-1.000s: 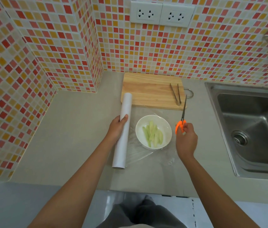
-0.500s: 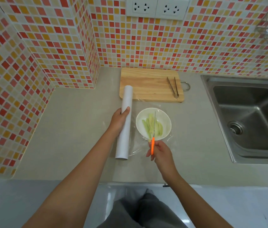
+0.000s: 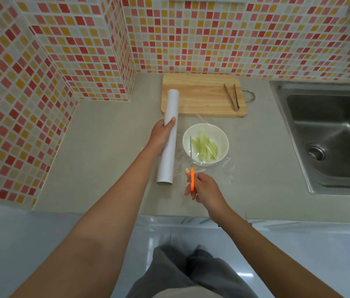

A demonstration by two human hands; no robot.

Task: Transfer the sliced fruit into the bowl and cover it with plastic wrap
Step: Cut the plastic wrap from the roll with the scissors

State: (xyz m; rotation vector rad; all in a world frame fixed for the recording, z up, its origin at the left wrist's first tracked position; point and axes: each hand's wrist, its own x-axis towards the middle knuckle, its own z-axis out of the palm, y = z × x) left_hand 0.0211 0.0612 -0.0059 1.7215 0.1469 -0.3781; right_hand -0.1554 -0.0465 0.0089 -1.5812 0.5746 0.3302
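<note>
From the head view, both bare forearms reach forward over the grey counter (image 3: 105,134). The left hand (image 3: 161,136) wraps round the middle of the plastic wrap roll (image 3: 168,136), thumb on top, fingers curled beneath it. The right hand (image 3: 204,188) grips the orange handles of the scissors (image 3: 191,166), wrist bent slightly inward.

The roll is a long white smooth tube, its long axis running away from the person, far end resting over the near left corner of the wooden cutting board (image 3: 202,95), near end on the counter. The scissors point away too, their thin metal blades seen edge-on over the left rim of the bowl (image 3: 205,144).

The bowl is round, white and glossy, on the counter just right of the roll and near the board. Pale green sliced fruit (image 3: 205,148) lies in it as long strips. A clear, creased sheet of film (image 3: 226,166) lies over and around the bowl. Metal tongs (image 3: 232,100) rest on the board's right end; a steel sink (image 3: 330,136) sits well to the right
</note>
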